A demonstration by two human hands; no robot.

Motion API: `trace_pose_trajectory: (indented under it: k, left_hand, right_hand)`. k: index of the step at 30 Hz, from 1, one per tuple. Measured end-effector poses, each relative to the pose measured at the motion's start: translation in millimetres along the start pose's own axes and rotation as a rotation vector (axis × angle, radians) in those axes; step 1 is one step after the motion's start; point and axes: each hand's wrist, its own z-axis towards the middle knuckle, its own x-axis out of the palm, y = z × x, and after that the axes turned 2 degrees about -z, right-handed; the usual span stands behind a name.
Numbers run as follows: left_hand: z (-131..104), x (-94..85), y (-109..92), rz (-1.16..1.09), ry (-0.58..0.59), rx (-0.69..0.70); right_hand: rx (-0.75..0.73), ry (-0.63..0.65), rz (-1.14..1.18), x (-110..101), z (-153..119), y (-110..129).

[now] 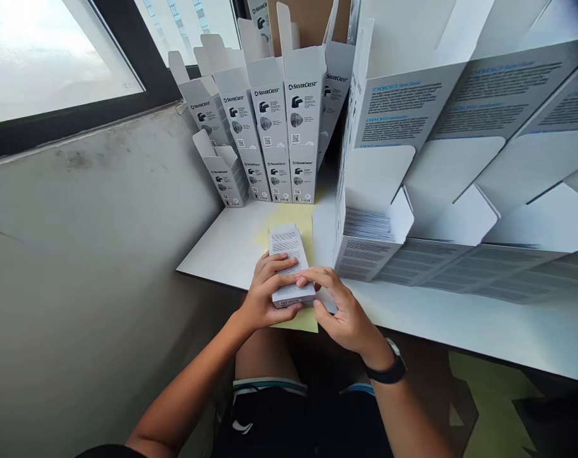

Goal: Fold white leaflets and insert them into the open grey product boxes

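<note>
Fingers of the left hand (269, 291) are wrapped part-closed around the small carton (285, 245), laid across its printed upper face with the thumb along the near end; fingers of the right hand (342, 313) are loosely bent and partly open, the fingertips reaching over the carton's right side towards the left fingers, the thumb apart from them near its lower right corner. Surroundings, largest first: a grey wall (79, 254), marked by dark scuffs below the dark window frame (159, 89), runs along the left. Beside it stands a white table (222, 248), its near left corner close to the wall. On the right of the table, large printed boxes (403, 105) stand in two tiers with flaps raised; the nearest lower one shows a stack of thin white sheets (367, 224) inside. Towards the window stands a group of SilverCrest boxes (302, 108), grey-white, also in two tiers, top flaps up on the upper tier, with product pictures and square codes on the fronts. Brown cardboard (312, 22) shows behind them. A yellow sheet (305, 216) lies on the table, its near end projecting past the table edge. Small carton is held over this sheet, in front of the SilverCrest boxes, tilted slightly leftward at its far end; whether it bears on the surface cannot be determined. Smallest item noted: a dark-banded watch (388, 366) on the right wrist.
</note>
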Motion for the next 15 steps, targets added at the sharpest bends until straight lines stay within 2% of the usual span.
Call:
trace_pose_trajectory:
  k: [6,9,15]
  left_hand:
    - [-1,0.5,-2,-0.021,0.008,-0.022]
    - [-1,-1.0,-4,-0.016,0.019,-0.043]
    - [0,-9.7,-9,0.023,0.162,-0.105]
  right_hand:
    - [-0.009,-0.091,-0.059,13,1,1]
    - [-0.021,-0.061,-0.06,10,3,0]
    - [0.05,-0.017,0.03,1,-6,3]
